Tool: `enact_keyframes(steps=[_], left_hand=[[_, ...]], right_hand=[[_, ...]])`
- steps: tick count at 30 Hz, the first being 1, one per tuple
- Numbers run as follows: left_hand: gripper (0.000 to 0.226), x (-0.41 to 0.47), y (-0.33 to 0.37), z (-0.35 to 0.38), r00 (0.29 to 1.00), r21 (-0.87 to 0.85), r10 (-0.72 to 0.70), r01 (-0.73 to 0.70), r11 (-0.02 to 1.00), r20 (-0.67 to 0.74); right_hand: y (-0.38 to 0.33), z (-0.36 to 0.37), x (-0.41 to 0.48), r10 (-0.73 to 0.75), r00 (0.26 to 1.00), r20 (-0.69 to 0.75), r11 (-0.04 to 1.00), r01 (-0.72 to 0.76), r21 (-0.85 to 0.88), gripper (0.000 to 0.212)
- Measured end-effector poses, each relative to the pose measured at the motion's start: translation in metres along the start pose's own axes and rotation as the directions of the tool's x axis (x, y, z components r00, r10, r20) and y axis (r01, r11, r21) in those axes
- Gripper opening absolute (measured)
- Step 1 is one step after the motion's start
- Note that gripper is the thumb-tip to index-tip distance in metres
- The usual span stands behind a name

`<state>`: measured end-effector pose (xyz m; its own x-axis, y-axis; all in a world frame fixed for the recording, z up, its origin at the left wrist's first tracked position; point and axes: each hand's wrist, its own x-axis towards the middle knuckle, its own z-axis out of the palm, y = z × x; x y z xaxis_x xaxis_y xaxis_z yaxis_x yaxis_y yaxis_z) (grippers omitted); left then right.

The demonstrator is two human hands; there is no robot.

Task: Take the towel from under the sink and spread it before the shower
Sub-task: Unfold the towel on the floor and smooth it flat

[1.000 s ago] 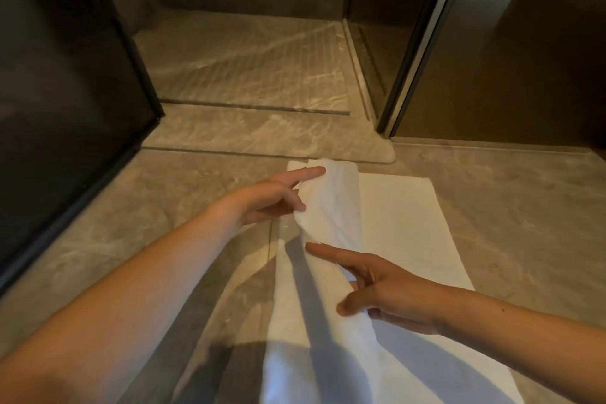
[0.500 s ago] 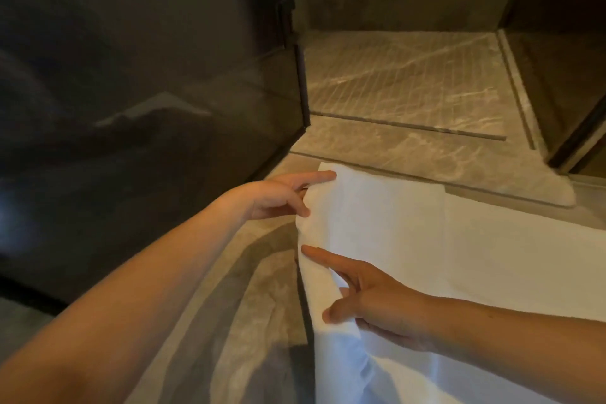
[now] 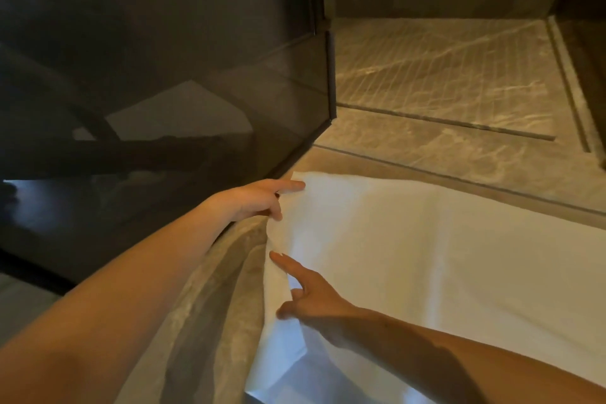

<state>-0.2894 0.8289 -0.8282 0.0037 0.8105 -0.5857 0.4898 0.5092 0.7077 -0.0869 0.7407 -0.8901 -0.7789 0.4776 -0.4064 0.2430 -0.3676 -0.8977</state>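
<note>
A white towel [image 3: 410, 249] lies across the marble floor just in front of the shower's raised sill [image 3: 459, 157]. My left hand [image 3: 259, 200] pinches the towel's far left corner, index finger stretched along its edge. My right hand [image 3: 311, 298] holds the same left edge nearer to me, index finger pointing forward, thumb and other fingers closed on the cloth. The edge between my hands is lifted and slightly rumpled. The towel's right part runs out of view.
A dark glass shower panel [image 3: 164, 92] with a black frame and hinge stands at the left, close to my left hand. The grooved marble shower floor [image 3: 442, 75] lies beyond the sill. Bare marble floor [image 3: 213, 305] shows left of the towel.
The folded layer has been opened leftward, so the towel now lies wider and flatter. Both hands moved left with its edge toward the glass panel, and my view turned left and closer.
</note>
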Motion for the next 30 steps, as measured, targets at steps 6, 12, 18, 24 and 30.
enact_keyframes(steps=[6,12,18,24,30], left_hand=[[0.080,0.001,-0.010,0.008,0.995,0.234,-0.076,0.090,0.968,-0.065],[0.079,0.018,-0.027,0.029,0.985,0.392,-0.002,0.071,0.917,-0.174],[0.056,0.024,-0.026,0.058,0.920,0.706,0.047,0.267,0.656,-0.390],[0.058,0.034,-0.018,0.146,0.834,0.884,0.531,-0.127,0.449,-0.150],[0.059,0.042,-0.026,0.224,0.820,0.879,0.571,-0.249,0.407,-0.032]], right_hand=[[0.011,-0.001,0.011,0.007,0.996,-0.088,0.997,-0.014,-0.076,0.078],[0.020,-0.012,0.012,-0.039,0.989,-0.140,0.988,0.017,-0.157,0.072],[0.035,-0.047,-0.010,-0.348,0.831,-0.434,0.890,0.147,-0.432,0.046],[0.041,-0.124,-0.040,-0.522,0.714,-0.466,0.586,-0.097,-0.805,0.051],[0.062,-0.179,-0.075,-0.464,0.665,-0.585,0.475,-0.370,-0.798,0.054]])
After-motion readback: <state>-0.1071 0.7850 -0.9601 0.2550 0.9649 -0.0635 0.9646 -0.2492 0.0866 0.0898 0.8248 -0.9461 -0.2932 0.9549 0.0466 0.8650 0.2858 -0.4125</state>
